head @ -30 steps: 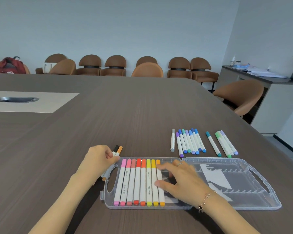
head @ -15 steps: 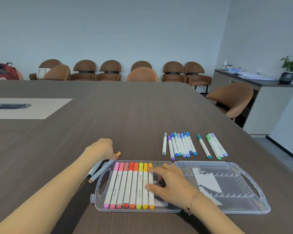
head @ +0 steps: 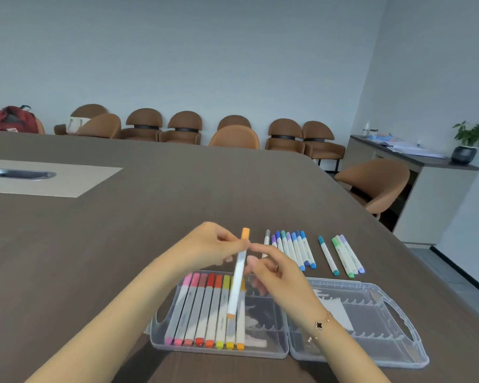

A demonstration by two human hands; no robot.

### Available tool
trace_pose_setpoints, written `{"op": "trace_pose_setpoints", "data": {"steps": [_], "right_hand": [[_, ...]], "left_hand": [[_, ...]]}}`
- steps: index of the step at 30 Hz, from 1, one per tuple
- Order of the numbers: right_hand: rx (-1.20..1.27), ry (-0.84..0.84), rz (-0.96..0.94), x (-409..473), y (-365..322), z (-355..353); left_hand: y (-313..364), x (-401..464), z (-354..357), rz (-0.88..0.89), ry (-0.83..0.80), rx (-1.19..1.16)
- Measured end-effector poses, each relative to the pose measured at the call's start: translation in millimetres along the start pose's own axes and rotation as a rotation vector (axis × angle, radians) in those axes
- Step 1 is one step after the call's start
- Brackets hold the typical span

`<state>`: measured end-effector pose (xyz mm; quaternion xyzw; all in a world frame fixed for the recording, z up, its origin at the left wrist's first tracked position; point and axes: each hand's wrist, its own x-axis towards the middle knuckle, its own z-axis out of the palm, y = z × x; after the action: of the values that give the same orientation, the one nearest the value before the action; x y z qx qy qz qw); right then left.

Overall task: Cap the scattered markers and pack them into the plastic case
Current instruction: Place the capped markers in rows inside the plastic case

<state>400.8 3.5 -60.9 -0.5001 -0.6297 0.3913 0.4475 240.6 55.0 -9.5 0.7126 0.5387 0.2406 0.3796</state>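
Observation:
My left hand (head: 210, 246) pinches an orange-capped white marker (head: 237, 275) near its top and holds it upright-tilted above the case. My right hand (head: 274, 272) is beside it, fingers relaxed, fingertips close to the marker's barrel; whether they touch it I cannot tell. The clear plastic case (head: 357, 352) lies open on the table, and its left half holds several capped markers (head: 205, 310) in pink, red, yellow and orange. Beyond the case lie several capped blue and purple markers (head: 293, 250) and a few teal, green and lilac ones (head: 343, 255).
The dark wooden table (head: 177, 205) has a light inset panel with a metal cable port (head: 20, 174) at the left. Brown chairs (head: 371, 183) stand at the far side and right. A sideboard with a potted plant (head: 468, 145) is at the right.
My left hand lifted the orange marker from the table beside the case up over it. My right hand left the packed markers and rose toward it.

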Motion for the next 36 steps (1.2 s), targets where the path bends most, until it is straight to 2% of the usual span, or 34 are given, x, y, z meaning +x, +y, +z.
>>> {"op": "trace_pose_setpoints", "data": {"steps": [5, 7, 10, 12, 15, 17, 20, 30, 32, 36], "right_hand": [[-0.067, -0.036, 0.195, -12, 10, -3], [-0.098, -0.068, 0.272, -14, 15, -1], [-0.195, -0.062, 0.297, -11, 18, 4], [-0.261, -0.061, 0.273, -7, 20, 7], [-0.321, -0.051, 0.254, 2, 23, 8], [-0.334, -0.030, 0.265, 6, 26, 8], [-0.396, -0.014, 0.272, 6, 27, 11], [-0.593, 0.004, 0.224, -2, 23, 20], [-0.688, -0.038, 0.137, -5, 24, 15], [-0.873, -0.285, 0.025, -11, 30, 0]], "left_hand": [[-18, -8, 40, -0.098, -0.098, -0.098], [-26, -12, 42, -0.074, -0.068, -0.036], [-47, -14, 17, -0.039, 0.146, 0.082], [-67, -18, -11, -0.053, 0.308, 0.073], [-105, -27, -48, -0.118, 0.531, 0.050], [-130, -30, -61, -0.191, 0.615, 0.059], [-151, -26, -69, -0.263, 0.635, 0.087], [-163, -31, -72, -0.304, 0.645, 0.129], [-162, -32, -72, -0.283, 0.614, 0.149], [-163, -33, -69, -0.260, 0.513, 0.170]]}}
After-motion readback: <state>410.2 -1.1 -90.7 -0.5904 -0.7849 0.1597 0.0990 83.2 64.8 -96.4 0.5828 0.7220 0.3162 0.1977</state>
